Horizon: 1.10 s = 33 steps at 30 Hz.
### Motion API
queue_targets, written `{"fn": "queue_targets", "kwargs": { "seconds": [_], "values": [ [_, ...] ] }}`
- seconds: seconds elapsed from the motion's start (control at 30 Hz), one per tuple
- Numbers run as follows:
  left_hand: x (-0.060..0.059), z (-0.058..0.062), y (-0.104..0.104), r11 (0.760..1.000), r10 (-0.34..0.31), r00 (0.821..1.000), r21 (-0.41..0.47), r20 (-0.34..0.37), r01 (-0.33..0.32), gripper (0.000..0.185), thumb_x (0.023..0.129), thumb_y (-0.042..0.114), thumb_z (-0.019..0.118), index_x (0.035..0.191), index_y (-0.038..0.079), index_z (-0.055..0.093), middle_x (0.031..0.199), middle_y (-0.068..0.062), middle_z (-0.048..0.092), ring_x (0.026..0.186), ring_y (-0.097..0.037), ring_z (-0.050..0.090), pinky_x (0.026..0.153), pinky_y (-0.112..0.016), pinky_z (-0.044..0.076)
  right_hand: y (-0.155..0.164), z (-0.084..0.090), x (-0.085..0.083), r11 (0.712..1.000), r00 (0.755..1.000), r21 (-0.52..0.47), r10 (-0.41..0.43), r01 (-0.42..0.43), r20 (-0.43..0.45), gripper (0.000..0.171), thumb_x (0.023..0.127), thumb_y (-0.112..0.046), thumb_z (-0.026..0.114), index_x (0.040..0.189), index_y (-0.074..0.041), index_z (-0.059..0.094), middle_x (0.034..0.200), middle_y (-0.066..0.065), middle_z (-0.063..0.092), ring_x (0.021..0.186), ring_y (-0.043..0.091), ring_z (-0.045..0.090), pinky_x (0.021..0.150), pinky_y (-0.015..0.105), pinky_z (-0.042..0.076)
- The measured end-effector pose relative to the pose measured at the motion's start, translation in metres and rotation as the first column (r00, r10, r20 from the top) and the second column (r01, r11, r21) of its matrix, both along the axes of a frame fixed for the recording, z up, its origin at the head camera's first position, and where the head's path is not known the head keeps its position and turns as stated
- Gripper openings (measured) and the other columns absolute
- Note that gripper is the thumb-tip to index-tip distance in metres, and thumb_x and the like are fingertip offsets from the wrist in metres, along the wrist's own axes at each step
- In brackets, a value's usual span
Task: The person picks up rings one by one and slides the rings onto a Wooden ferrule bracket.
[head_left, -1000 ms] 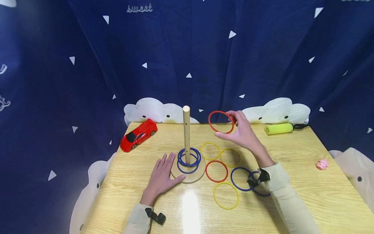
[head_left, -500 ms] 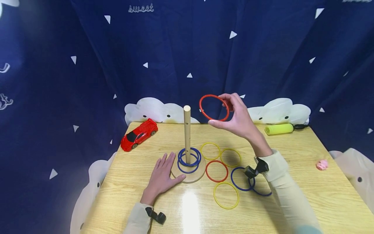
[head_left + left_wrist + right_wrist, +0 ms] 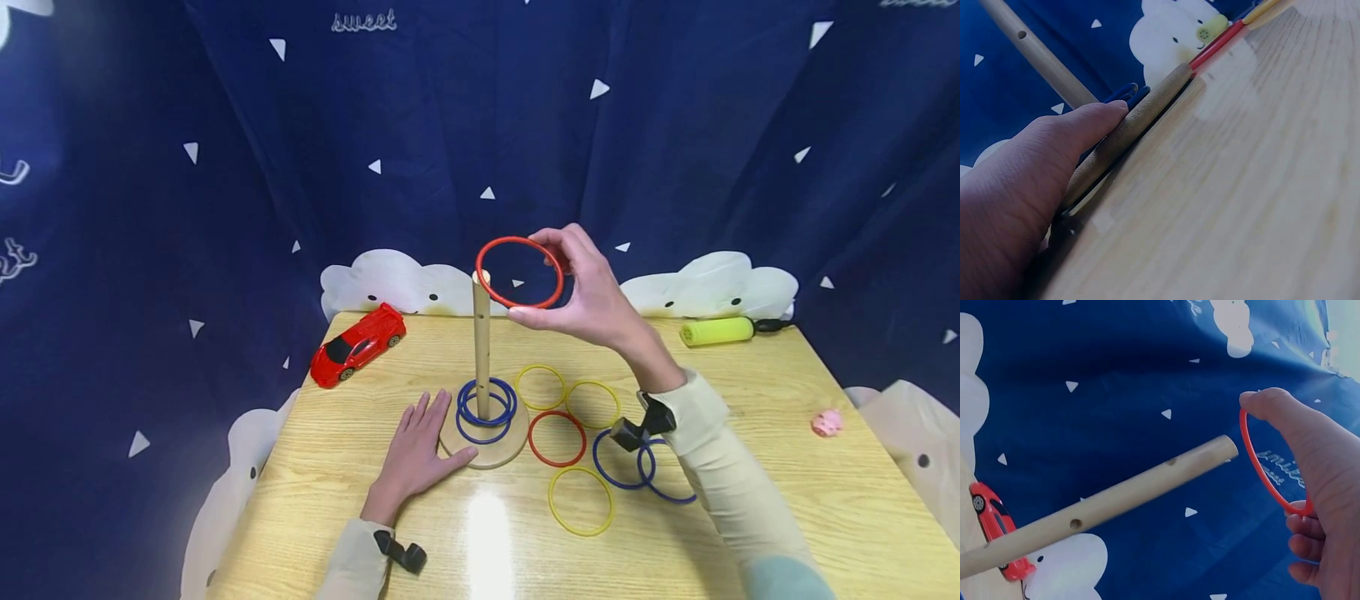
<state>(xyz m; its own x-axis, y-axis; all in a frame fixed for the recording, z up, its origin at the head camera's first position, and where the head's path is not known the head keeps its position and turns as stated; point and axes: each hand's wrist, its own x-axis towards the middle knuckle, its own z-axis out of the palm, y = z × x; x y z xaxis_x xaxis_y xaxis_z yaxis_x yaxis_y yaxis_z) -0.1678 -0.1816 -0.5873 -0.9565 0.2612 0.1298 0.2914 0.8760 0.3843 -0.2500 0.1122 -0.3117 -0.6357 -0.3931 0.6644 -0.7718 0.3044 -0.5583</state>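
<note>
Your right hand [image 3: 592, 296] pinches the thin red plastic ring [image 3: 519, 272] between thumb and curled fingers, holding it in the air with its near edge just at the top of the upright wooden peg [image 3: 480, 346]. In the right wrist view the ring [image 3: 1266, 465] sits just past the peg tip [image 3: 1222, 449], not yet around it. Your left hand [image 3: 416, 454] lies flat, fingers straight, with the thumb against the rim of the round wooden base [image 3: 491, 446].

Risks, as judged:
- ring is tilted and off-centre; its rim could strike the peg top and bounce out of the pinch
- a knock on the peg could tip the stand if your left hand lets the base go
- your right sleeve hangs over the two loose blue rings [image 3: 637, 468] and could drag them
- a dropped ring could land among the yellow rings [image 3: 540, 387] and the red ring [image 3: 557, 438] lying flat beside the base

Two blue rings [image 3: 485, 408] already sit around the peg on the base.

Surface: pale wood-grain table [image 3: 787, 500], with a glare patch near you. Also on it: red toy car [image 3: 357, 345], yellow-green cylinder with a black cord [image 3: 716, 330], small pink object [image 3: 826, 422]. Surround: dark blue curtain [image 3: 450, 125] with white triangles and clouds
</note>
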Motion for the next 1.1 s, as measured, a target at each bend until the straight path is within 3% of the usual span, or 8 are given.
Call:
{"fn": "queue_targets", "kwargs": {
  "seconds": [0.2, 0.43, 0.8, 1.1],
  "values": [
    [0.0, -0.001, 0.0, 1.0, 0.003, 1.0, 0.001, 0.003, -0.003, 0.112, 0.087, 0.088, 0.047, 0.169, 0.018, 0.019, 0.174, -0.001, 0.021, 0.162, -0.028, 0.012, 0.131, -0.048, 0.009, -0.01, -0.005, 0.002, 0.999, 0.999, 0.027, 0.039, -0.038, -0.025, 0.087, 0.062, -0.03, 0.101, 0.133, -0.003, 0.06, 0.114, 0.004, 0.056, 0.1, 0.014, 0.06, 0.087, 0.022, 0.053],
    [0.001, 0.0, 0.001, 1.0, 0.001, 1.0, 0.005, 0.005, -0.001, 0.112, 0.087, 0.087, 0.048, 0.169, 0.017, 0.019, 0.174, -0.002, 0.021, 0.162, -0.028, 0.012, 0.131, -0.048, 0.009, -0.014, -0.029, 0.006, 0.996, 1.0, 0.092, 0.014, -0.012, -0.017, 0.087, 0.063, -0.038, 0.1, 0.133, -0.004, 0.06, 0.113, 0.003, 0.057, 0.103, 0.016, 0.056, 0.087, 0.031, 0.051],
    [-0.001, 0.002, 0.002, 1.0, -0.013, 1.0, 0.001, 0.008, 0.013, 0.111, 0.088, 0.087, 0.049, 0.169, 0.017, 0.019, 0.174, -0.001, 0.02, 0.162, -0.029, 0.011, 0.131, -0.049, 0.008, -0.012, -0.089, 0.015, 0.977, 0.995, 0.208, -0.054, 0.036, 0.08, 0.085, 0.063, -0.048, 0.096, 0.131, -0.009, 0.062, 0.099, 0.0, 0.049, 0.098, 0.018, 0.043, 0.08, 0.034, 0.04],
    [-0.003, -0.002, 0.001, 1.0, 0.0, 1.0, 0.012, 0.001, 0.0, 0.112, 0.086, 0.088, 0.05, 0.169, 0.018, 0.02, 0.174, -0.001, 0.022, 0.162, -0.028, 0.011, 0.13, -0.051, 0.01, -0.013, -0.148, 0.019, 0.965, 0.978, 0.261, -0.08, 0.027, 0.191, 0.085, 0.068, -0.054, 0.093, 0.133, -0.01, 0.062, 0.106, 0.0, 0.048, 0.103, 0.018, 0.042, 0.084, 0.035, 0.043]
  ]
}}
